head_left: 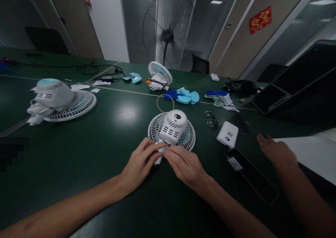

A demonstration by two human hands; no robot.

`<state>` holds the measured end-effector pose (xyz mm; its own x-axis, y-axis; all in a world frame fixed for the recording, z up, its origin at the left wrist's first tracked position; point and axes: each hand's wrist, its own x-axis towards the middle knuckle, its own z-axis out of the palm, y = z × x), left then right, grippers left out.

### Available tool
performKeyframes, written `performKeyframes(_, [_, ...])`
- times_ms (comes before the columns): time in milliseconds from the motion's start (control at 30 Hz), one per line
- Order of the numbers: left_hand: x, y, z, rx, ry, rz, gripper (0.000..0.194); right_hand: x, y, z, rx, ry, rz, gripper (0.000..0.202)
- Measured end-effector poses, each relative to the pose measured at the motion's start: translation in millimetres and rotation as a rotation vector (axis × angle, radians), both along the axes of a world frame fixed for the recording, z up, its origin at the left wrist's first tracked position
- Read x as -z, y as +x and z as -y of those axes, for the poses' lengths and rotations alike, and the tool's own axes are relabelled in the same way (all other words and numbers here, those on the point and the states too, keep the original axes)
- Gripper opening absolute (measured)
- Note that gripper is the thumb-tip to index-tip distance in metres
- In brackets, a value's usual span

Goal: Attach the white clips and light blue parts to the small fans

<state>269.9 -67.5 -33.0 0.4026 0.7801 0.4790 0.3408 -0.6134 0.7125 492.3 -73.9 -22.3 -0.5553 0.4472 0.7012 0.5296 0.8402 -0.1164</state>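
A small white fan (173,128) lies grille-down on the dark green table, its motor housing facing up. My left hand (143,163) pinches the fan's white clip or base part from the left. From the right, my right hand (185,164) has its fingers closed at the same part, where a bit of light blue shows between the fingertips. Both sets of fingertips almost meet there and hide most of that part. A pale cable (173,103) loops up behind the housing.
Another white fan (56,98) lies face-down at left; a third (159,75) stands behind. Light blue fan blades (187,96), gloves (219,98), glasses (211,119), a white power bank (228,134) and a phone (252,175) lie on the table (110,154). Another person's hand (278,150) rests at right.
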Motion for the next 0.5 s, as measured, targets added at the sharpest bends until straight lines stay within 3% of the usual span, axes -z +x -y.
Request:
performKeyframes(100, [-0.6, 0, 0, 0.003, -0.011, -0.007, 0.036, 3.7, -7, 1, 0.096, -0.026, -0.082, 0.027])
performKeyframes(300, [-0.6, -1, 0, -0.001, -0.001, -0.012, 0.032, 7.3, -23, 5, 0.184, -0.253, -0.254, 0.013])
performKeyframes(500, [-0.7, -2, 0, 0.009, 0.000, -0.007, 0.033, 4.9, -12, 5, 0.109, -0.145, -0.135, 0.028])
